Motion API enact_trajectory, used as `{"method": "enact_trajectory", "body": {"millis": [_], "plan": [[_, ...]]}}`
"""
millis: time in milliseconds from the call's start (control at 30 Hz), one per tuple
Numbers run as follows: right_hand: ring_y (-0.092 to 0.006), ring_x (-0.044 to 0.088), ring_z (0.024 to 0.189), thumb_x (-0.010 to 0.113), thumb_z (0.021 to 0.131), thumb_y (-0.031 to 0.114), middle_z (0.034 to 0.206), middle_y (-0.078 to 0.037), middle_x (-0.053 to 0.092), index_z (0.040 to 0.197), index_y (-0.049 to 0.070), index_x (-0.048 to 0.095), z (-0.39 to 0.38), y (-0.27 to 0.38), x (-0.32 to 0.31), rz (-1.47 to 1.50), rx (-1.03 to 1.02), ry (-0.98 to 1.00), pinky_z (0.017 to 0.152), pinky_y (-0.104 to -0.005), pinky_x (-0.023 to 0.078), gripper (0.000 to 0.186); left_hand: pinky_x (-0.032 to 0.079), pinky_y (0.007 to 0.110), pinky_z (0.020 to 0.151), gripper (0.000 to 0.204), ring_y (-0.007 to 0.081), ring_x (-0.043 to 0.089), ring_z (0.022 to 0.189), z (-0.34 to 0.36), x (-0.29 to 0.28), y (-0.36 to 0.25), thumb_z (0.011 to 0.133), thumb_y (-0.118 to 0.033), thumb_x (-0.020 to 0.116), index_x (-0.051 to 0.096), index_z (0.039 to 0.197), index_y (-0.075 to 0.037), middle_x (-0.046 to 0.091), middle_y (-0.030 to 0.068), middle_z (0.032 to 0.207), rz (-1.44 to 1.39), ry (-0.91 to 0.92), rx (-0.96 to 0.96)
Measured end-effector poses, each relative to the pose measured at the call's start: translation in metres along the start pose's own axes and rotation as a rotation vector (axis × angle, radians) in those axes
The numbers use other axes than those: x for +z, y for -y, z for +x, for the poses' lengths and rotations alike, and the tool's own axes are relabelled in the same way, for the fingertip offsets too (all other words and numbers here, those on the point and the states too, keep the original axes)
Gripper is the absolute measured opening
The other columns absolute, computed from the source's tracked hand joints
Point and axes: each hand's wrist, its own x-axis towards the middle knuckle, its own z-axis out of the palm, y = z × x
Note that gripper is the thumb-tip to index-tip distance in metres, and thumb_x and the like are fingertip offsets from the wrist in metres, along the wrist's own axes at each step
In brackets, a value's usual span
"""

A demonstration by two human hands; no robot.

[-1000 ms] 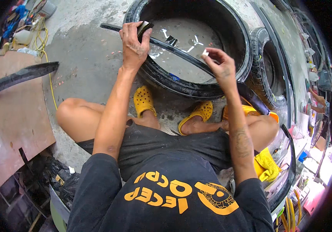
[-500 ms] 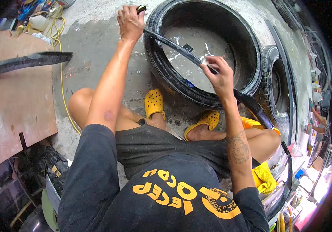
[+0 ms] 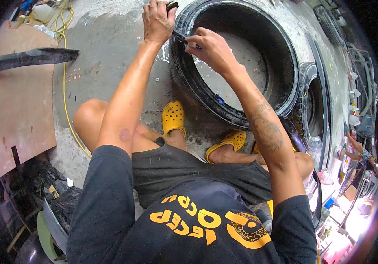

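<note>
A long, narrow black trim strip [image 3: 179, 35] slants across the near-left rim of a large black tyre [image 3: 237, 115]. My left hand [image 3: 157, 23] is closed around its far end, and a bit of the strip pokes out beyond the thumb. Close by on the right, my right hand [image 3: 212, 47] is pinched against the strip, thumb and fingers together. Whatever small thing it may hold is hidden by the fingers. Past my right forearm, a wider black length [image 3: 291, 132] shows beside my knee.
Another curved black strip [image 3: 30, 58] lies across a brown board [image 3: 17, 105] at left. A yellow cord [image 3: 64, 88] runs along the floor. A second tyre [image 3: 310, 105] and long dark strips [image 3: 323, 97] stand at right. My yellow clogs [image 3: 173, 119] rest before the large tyre.
My right hand has moved left and away from me along the strip, close to my left hand. The white bit seen in its fingers no longer shows. My left hand shifted slightly right.
</note>
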Motion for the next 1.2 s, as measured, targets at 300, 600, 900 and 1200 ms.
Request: {"method": "enact_trajectory", "body": {"millis": [300, 600, 900, 1200], "plan": [[-0.0318, 0.068, 0.091, 0.077, 0.084, 0.025, 0.097, -0.011, 0.067, 0.101, 0.01, 0.075, 0.009, -0.019, 0.002, 0.089, 0.15, -0.073, 0.082, -0.0416, 0.056, 0.023, 0.042, 0.054, 0.099, 0.029, 0.0458, 0.053, 0.11, 0.003, 0.012, 0.001, 0.095, -0.024, 0.061, 0.059, 0.114, -0.003, 0.059, 0.0234, 0.115, -0.027, 0.024, 0.062], [-0.0244, 0.071, 0.083, 0.082, 0.082, 0.024, 0.093, -0.016, 0.075, 0.105, 0.003, 0.076, -0.183, -0.179, -0.148, -0.14, 0.813, 0.021, 0.08, -0.036, 0.056, 0.032, 0.044, 0.046, 0.092, 0.024, 0.0354, 0.06, 0.1, 0.007, 0.012, 0.032, 0.095, -0.019, 0.065, 0.067, 0.113, -0.005, 0.066, 0.0164, 0.106, 0.06, 0.027, 0.222], [-0.0241, 0.074, 0.089, 0.086, 0.076, 0.016, 0.096, -0.016, 0.077, 0.104, 0.0, 0.076, -0.314, -0.197, -0.19, -0.091, 1.176, 0.081, 0.082, -0.0353, 0.057, 0.034, 0.044, 0.05, 0.096, 0.031, 0.0402, 0.056, 0.106, 0.004, 0.019, 0.02, 0.1, -0.027, 0.062, 0.064, 0.12, -0.002, 0.062, 0.0184, 0.114, 0.126, 0.019, 0.144], [-0.0174, 0.072, 0.087, 0.085, 0.077, 0.013, 0.098, -0.011, 0.077, 0.106, 0.002, 0.076, -0.328, -0.202, -0.183, 0.074, 1.306, -0.002, 0.074, -0.033, 0.058, 0.032, 0.044, 0.05, 0.096, 0.033, 0.0416, 0.056, 0.107, 0.003, 0.012, 0.024, 0.1, -0.027, 0.063, 0.063, 0.12, -0.002, 0.061, 0.0192, 0.115, 0.167, 0.021, 0.158]]}}
